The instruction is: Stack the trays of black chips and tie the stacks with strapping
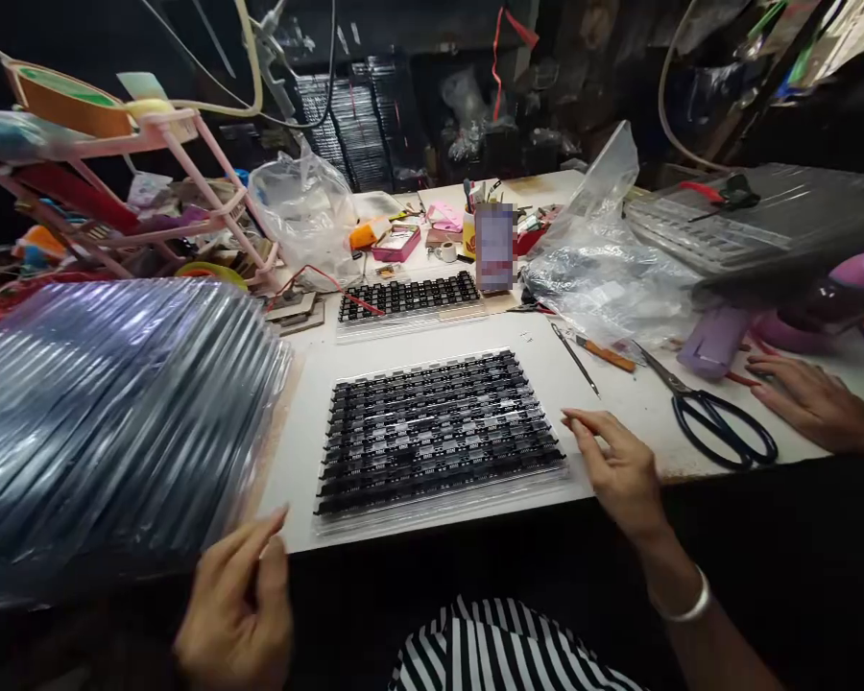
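A clear plastic tray [446,506] lies on the white table in front of me, filled with rows of black parts [439,427] that look like small connectors. My right hand [623,475] is just past the tray's right edge, thumb and forefinger slightly apart, with nothing visible between them. At the table's front edge, left of the tray, my left hand [237,605] is raised and a little blurred. Its thumb and fingers are apart and hold nothing I can see. A second tray of black parts [410,293] lies farther back.
A large stack of plastic-wrapped trays [115,413] fills the left side. Scissors [720,422], an orange-handled knife [605,353] and a pen-like tool [576,360] lie right. Another person's hand [817,403] rests at far right. Clear plastic bags [612,278] and a pink rack [216,192] stand behind.
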{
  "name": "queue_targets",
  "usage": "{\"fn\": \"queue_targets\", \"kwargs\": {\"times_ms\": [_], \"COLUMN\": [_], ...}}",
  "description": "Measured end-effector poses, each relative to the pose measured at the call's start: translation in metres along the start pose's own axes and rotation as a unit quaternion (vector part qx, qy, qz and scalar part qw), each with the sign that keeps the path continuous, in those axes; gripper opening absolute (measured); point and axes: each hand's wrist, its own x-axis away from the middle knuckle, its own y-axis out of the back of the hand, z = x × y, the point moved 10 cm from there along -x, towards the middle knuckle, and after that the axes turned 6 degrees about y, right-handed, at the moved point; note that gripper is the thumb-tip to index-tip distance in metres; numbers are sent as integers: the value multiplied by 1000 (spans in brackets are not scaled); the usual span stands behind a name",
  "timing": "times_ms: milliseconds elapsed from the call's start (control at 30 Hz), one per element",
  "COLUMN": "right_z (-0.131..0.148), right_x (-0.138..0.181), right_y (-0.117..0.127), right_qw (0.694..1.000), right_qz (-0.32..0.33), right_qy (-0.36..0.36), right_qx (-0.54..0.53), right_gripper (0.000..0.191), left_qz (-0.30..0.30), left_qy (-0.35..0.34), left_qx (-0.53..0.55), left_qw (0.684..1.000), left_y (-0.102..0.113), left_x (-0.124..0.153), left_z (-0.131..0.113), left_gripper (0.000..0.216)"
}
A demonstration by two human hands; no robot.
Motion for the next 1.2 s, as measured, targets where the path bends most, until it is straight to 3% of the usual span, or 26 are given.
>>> {"fn": "queue_targets", "kwargs": {"times_ms": [67,167,300,433,533,633,900,1067,1200], "right_z": [13,33,45,42,32,9,-16,-32,-46], "right_x": [-12,-18,-15,-17,-18,-11,28,55,63], "right_y": [-13,-39,-65,-58,-38,-24,-7,20,33], "right_qw": [998,982,950,964,985,996,994,978,965], "right_qz": [23,111,215,189,105,42,7,24,43], "right_qy": [47,124,178,159,115,27,-105,-199,-251], "right_qx": [19,89,137,104,80,80,37,50,56], "right_gripper": [23,28,37,35,34,34,31,37,47], "left_qz": [27,51,61,49,67,93,89,108,122], "left_qy": [-35,44,152,171,195,229,286,318,304], "left_qx": [-30,-10,53,52,43,49,80,87,96], "left_qw": [999,998,985,983,977,968,951,938,940], "left_y": [-29,-52,-61,-58,-59,-61,-46,-34,-31], "left_x": [1,-6,-8,-5,-4,-5,11,34,36], "left_z": [-4,18,44,47,52,57,61,65,65], "left_gripper": [31,36,41,46,50,55,52,50,45]}}
